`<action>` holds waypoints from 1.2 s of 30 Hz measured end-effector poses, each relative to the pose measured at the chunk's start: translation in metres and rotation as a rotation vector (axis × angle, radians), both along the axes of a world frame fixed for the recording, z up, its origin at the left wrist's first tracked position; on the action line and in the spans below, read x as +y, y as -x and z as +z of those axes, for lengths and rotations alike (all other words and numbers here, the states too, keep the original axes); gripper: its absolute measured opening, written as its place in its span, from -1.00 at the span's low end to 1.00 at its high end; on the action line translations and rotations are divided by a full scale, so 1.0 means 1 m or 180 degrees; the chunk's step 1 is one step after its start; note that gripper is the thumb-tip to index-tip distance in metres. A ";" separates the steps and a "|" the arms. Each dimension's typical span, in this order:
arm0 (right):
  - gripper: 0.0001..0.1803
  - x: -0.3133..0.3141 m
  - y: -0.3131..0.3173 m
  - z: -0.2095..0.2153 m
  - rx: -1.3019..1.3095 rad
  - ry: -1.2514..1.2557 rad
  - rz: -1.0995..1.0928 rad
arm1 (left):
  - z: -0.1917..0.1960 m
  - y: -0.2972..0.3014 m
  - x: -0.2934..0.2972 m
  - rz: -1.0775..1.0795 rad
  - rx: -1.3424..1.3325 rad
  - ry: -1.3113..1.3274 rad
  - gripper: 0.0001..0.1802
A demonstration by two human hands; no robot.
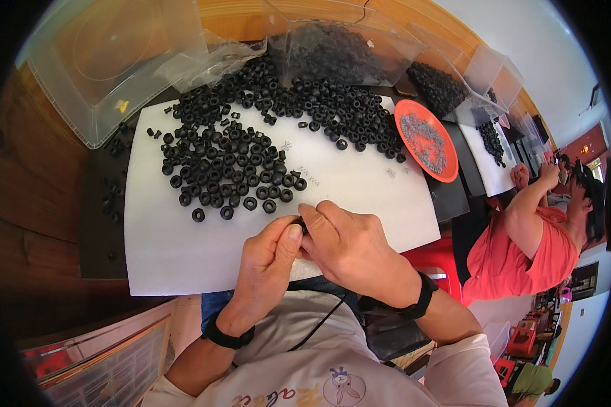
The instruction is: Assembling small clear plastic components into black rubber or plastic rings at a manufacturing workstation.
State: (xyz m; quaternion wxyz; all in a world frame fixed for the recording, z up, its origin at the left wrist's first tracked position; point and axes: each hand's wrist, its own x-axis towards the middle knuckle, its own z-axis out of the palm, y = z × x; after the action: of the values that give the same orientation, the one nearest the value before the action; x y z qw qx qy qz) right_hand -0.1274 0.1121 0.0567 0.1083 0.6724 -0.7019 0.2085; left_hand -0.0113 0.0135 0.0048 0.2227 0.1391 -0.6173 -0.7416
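- Black plastic-looking part (301,224), small, sits between the fingertips of both hands, above the near edge of the white sheet (366,197).
- Left hand (265,256): thumb and forefinger pinched on the part, thumb uppermost.
- Right hand (349,243): bent fingers up against the part from the other side. Its thumb is hidden, so can't tell if it clamps or only presses.
- Loose black rings (243,161) cover the middle and far side of the sheet; nearest ones lie just beyond the hands.
- Orange plate (453,159) at the sheet's far right carries small silvery bits (422,139); a few more lie loose on the sheet, short of the rings.
- Clear bin (288,54) behind the pile holds more black pieces. Dark counter (103,244) shows left of the sheet.
- Doing it well, my read: left pinch steady as the fixture, right fingers do the fine moves. Light, square pressure; a part this small likely twists out if pushed off-axis.
- Also: work a bit further in over the sheet. At the edge, a slip probably ends in the lap.
- Elbows low, both thumbs clear of the contact point, so the eye can check the fit.
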 end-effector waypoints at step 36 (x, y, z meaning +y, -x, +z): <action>-0.49 0.002 0.016 0.002 -0.0959 0.0125 0.0132 | -0.005 0.001 -0.002 -0.0028 0.0202 -0.0614 -0.68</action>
State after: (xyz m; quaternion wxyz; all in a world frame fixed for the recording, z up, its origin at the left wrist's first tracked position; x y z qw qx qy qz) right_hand -0.1435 0.1142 0.0585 0.0105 0.6456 -0.6919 0.3229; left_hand -0.0125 0.0111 0.0003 0.2245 0.1336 -0.5363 -0.8026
